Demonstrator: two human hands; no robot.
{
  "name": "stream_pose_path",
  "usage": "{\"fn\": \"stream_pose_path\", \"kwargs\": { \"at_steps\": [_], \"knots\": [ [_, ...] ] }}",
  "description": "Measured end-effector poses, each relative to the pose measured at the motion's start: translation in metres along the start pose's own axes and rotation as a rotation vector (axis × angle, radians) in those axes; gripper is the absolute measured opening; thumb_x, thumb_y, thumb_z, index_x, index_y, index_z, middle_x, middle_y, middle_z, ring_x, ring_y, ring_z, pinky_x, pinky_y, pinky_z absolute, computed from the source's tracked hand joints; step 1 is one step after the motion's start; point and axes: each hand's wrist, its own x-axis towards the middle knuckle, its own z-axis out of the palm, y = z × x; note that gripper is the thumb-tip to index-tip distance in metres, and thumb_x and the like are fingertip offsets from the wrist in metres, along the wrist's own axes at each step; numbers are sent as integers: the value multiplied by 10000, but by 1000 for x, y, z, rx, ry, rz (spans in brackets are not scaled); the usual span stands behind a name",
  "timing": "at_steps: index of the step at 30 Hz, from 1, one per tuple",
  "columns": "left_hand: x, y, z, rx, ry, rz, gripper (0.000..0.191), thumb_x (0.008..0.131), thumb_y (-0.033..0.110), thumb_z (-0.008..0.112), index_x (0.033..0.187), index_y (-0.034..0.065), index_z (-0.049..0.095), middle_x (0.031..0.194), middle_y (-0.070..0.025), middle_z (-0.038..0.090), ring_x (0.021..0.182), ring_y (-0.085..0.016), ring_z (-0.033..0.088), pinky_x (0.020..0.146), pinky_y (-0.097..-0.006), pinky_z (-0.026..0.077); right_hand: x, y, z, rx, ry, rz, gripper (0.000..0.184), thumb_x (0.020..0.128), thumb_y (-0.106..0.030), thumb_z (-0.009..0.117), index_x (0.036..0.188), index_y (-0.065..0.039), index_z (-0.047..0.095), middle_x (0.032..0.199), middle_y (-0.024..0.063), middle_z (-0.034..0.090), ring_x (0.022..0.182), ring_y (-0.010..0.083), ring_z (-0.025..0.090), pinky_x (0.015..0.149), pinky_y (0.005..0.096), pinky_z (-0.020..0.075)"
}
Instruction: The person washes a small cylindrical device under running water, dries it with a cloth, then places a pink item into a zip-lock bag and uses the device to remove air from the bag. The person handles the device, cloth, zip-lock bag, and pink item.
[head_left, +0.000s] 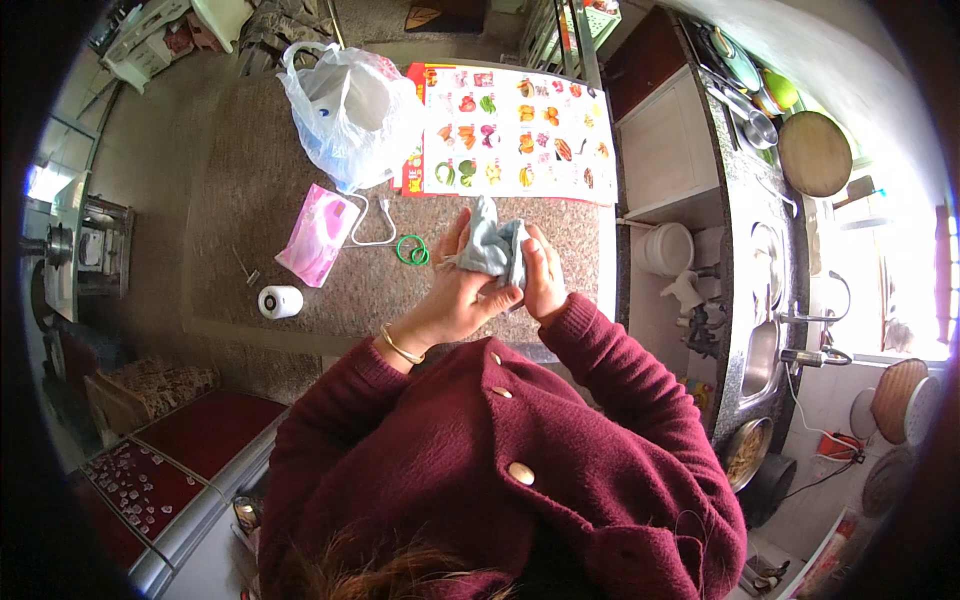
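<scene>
A bunched grey-green cloth (489, 251) is held between both hands above the near edge of the stone-topped table (360, 292). My left hand (463, 296) grips it from the left and below, thumb pointing right. From the other side my right hand (546, 274) presses against the same cloth. Whether anything is wrapped inside the folds cannot be seen. Left of the hands lies a green coiled band (412, 250), beside a white cable (362, 225). A pink soft pack of tissues (321, 234) lies farther left.
A white plastic bag (352, 120) with things inside stands at the back, next to a printed sheet of food pictures (517, 135). A small white cylinder (280, 301) stands at the left. To the right runs a counter with a sink (760, 360) and a faucet (814, 319).
</scene>
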Motion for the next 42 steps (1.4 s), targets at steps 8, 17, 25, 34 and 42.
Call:
{"fn": "stream_pose_path", "kwargs": {
  "at_steps": [8,17,25,34,42],
  "knots": [
    [0,0,4,192,57,102,521,825,305,709,1291,111,579,1508,-217,342,1454,-438,123,1139,-574,79,0,-11,-7,-268,-37,-116,338,1009,-267,411,1154,-2,561,1026,89,659,901,160,603,807,302,469],
    [3,6,-20,492,59,265,694,855,639,584,1311,116,561,1500,-230,349,1471,-406,118,1136,-626,-16,5,-22,14,626,-8,464,519,1041,-416,307,1367,-48,473,1269,102,598,1130,225,593,988,368,467],
    [12,7,-14,691,198,266,620,836,531,658,1305,136,571,1494,-202,353,1461,-422,144,1117,-641,-78,-2,-6,16,583,148,283,466,1040,-400,328,1218,-26,541,1102,101,626,990,177,611,876,340,499],
    [4,28,11,-658,164,-108,356,990,259,567,1208,-22,558,1177,-124,595,1093,-224,565,952,-370,430,-6,-31,9,47,42,-113,428,1055,-349,315,1144,12,527,937,81,604,827,141,564,731,271,468],
    [4,40,-10,-1336,319,-428,327,1031,298,464,1172,28,584,1100,-69,661,992,-154,637,902,-326,493,-1,-88,-14,-627,-355,-293,526,874,-235,729,1310,-39,509,948,166,662,817,281,695,741,353,540]
  ]
}}
